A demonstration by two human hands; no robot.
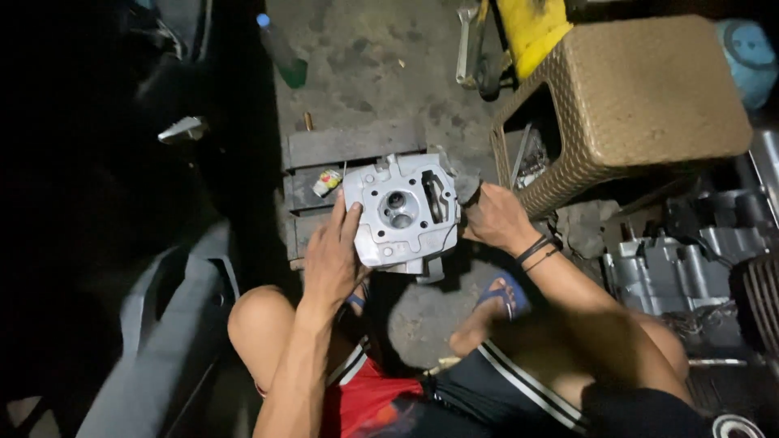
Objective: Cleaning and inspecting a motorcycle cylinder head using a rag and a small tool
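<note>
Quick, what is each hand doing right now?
Left hand: closed on the grey metal engine part.
Right hand: gripping the same part's other side.

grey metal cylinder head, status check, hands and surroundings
Left hand grips grey cast-metal cylinder head. Right hand steadies its right edge. Head rests over dark wooden pallet; tan woven stool close right.

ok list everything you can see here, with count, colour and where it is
cylinder head: 1, silver-grey, centre, held over the wooden pallet
wooden pallet: 1, dark grey, on the floor under the head
woven stool: 1, tan, upper right
engine block: 1, grey metal, right
bottle: 1, green with blue cap, top
wrench: 1, silver, top
sandal: 1, blue, below the head
left hand: grips the head's left edge
right hand: at the head's right side, dark bands on wrist
</note>
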